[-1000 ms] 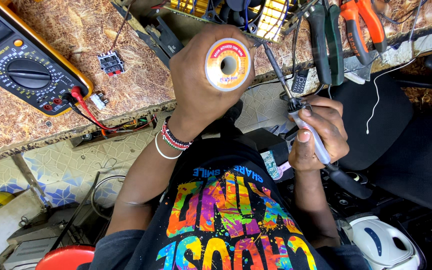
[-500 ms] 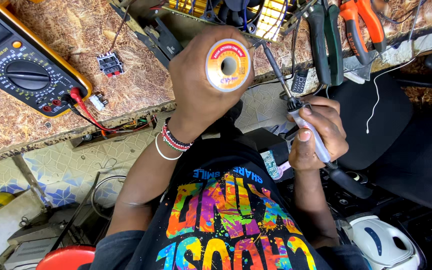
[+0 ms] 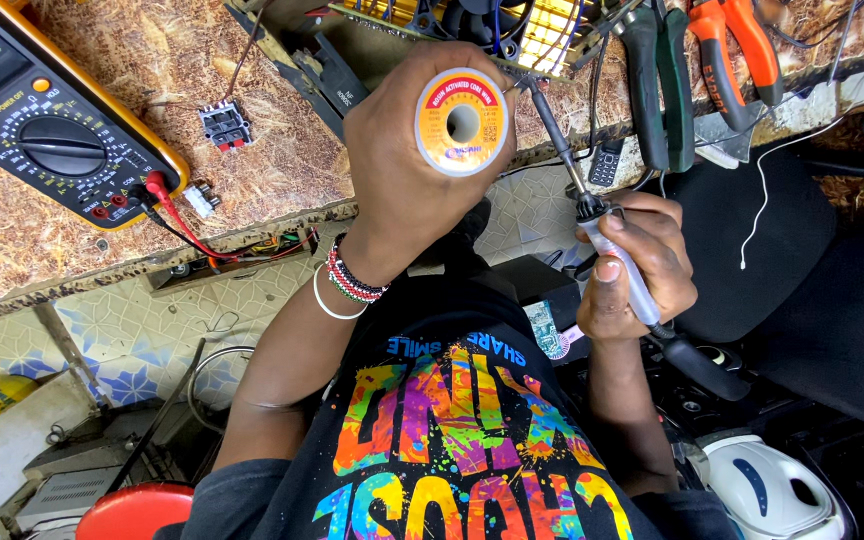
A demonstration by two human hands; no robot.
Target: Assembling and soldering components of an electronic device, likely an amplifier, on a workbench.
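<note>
Spool: solder spool [image 3: 462, 122] is up in front of you, over the bench [image 3: 282, 180] edge, flat face to the camera, just below the yellow board [image 3: 544, 28].
Iron: soldering iron [image 3: 556, 150] slants up from your right, tip right beside the spool's upper right rim, close under the board.
Progress: solder and tip are brought together at the board's edge, so feed and heat look set up. Can't tell whether the tip touches a joint or whether any solder has flowed; that spot is too small to read.
Left hand: left hand [image 3: 397, 175] is wrapped around the spool from behind, fingers closed on its rim, wrist bent up, beaded bracelets [image 3: 352, 280] at the wrist.
Right hand: right hand [image 3: 637, 265] is closed on the iron's handle in a pen grip, thumb along the barrel, forearm low by your body.
Around: multimeter [image 3: 52, 140] far left on the bench, red lead plugged in; green-handled pliers [image 3: 657, 80] and orange-handled cutters [image 3: 737, 50] lie to the right.
</note>
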